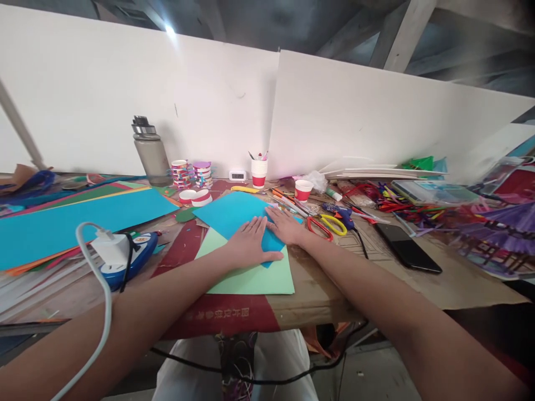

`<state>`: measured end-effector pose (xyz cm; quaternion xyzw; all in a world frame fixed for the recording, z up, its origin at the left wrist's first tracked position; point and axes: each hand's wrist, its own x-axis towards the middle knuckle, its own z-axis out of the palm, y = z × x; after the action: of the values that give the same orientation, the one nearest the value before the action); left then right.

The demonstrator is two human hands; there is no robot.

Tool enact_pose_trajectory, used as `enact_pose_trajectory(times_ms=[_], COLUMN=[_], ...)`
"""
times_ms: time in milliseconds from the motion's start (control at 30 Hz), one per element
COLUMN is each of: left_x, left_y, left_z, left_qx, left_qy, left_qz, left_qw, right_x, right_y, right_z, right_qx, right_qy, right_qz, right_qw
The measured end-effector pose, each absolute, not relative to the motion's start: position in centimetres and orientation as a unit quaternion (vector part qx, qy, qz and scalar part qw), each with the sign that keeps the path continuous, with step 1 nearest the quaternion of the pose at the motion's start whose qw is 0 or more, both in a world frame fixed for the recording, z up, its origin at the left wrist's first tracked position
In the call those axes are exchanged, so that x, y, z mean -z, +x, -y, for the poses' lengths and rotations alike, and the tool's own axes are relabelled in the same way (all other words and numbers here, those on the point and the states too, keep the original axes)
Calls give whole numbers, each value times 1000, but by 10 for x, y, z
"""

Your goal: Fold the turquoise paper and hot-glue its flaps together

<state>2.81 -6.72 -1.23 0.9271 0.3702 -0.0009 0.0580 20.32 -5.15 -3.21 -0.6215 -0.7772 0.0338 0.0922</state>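
Note:
A sheet of blue paper [225, 214] lies at an angle on top of a light green sheet [251, 283] in front of me. My left hand [249, 243] rests flat on the blue paper, its fingers stretched out and the thumb pointing right. Against its fingertips, my right hand [285, 225] lies flat across the paper's right edge, palm down. Neither hand grips anything that shows. Part of the blue sheet is hidden beneath both hands. Right of my right hand are red-handled scissors [320, 228] and yellow-handled scissors [334, 224].
Left are stacked coloured sheets [83, 223], a blue power strip [144, 253] with a white charger [111, 247], and a bottle [151, 156]. Paper cups [259, 174] stand at the back. A glue gun [346, 216], a phone [407, 248] and a purple craft piece [501, 223] lie right.

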Motion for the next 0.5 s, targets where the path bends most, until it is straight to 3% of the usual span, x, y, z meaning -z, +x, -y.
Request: enact_pose_trajectory(times_ms=[300,500], left_x=[1,2], left_y=[15,15], left_z=[71,70], left_qx=[26,31], left_qy=[941,941], left_qz=[-334,-333], left_qw=[50,46], right_x=[30,24], right_y=[204,214], right_z=[50,42], right_qx=[-47,-25], right_qy=[-609,-596], right_qz=[783,753], right_qw=[114,278])
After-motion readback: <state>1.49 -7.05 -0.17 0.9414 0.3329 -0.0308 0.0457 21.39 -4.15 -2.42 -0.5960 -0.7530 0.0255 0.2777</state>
